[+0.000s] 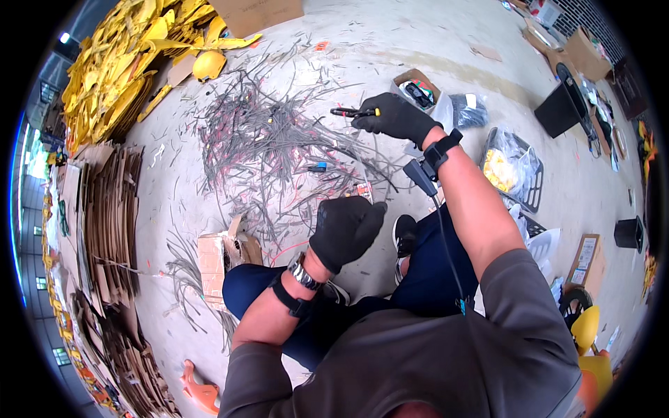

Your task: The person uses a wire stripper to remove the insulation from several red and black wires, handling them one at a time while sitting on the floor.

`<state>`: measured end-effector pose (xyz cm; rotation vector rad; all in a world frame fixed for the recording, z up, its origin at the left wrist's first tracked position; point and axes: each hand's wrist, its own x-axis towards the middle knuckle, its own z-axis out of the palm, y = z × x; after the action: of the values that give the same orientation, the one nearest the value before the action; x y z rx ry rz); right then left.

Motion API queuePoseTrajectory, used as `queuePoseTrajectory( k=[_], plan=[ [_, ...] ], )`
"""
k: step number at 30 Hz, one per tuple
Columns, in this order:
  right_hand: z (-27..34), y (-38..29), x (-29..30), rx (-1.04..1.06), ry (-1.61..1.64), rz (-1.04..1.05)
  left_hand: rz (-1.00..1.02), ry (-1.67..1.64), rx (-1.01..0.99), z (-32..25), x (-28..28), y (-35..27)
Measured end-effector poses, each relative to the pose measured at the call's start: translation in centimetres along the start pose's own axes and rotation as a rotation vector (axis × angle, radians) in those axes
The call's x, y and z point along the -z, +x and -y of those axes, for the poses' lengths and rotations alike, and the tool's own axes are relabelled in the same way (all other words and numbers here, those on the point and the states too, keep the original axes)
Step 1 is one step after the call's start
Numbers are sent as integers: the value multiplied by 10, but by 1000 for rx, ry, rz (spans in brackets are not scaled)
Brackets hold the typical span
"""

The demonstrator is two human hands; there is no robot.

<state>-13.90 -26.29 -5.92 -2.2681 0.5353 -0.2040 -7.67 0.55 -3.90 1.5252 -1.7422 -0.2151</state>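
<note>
My right hand [400, 117], in a black glove, is closed around a slim hand tool [355, 112] with black, red and yellow parts. Its exact kind is not clear. Nearer my knees, my left hand [347, 230], also gloved, is curled into a fist with the thumb at the right. A small orange-and-white piece [364, 189] shows just beyond its knuckles; whether the fist grips it or anything else is hidden. Ahead of both hands, a tangled heap of grey and reddish cut wires [266, 133] spreads over the floor. A blue-and-black object [318, 167] rests on it.
Beside my left knee stands a torn cardboard box [211, 269]. Flattened cardboard [112, 224] and yellow plastic parts [120, 73] are stacked at left. To the right are an open box [413, 78], a black crate [533, 185] with bagged yellow pieces, and a black bin [559, 112].
</note>
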Motion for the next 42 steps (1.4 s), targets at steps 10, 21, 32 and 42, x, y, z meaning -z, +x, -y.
queuePoseTrajectory(
  k=[10,21,32,42],
  plan=[
    [-58,-18,52,-203,571,-516,88,-322,14,-36,-4,-19],
    [14,-21,-17,101,-150,115,-454,-1012,666,54,58,7],
    [78,-34,-17,-13,371,481,-348,-858,717,42,67,8],
    [96,-39,-26,27,338,593,-278,-847,650,35,64,4]
  ],
)
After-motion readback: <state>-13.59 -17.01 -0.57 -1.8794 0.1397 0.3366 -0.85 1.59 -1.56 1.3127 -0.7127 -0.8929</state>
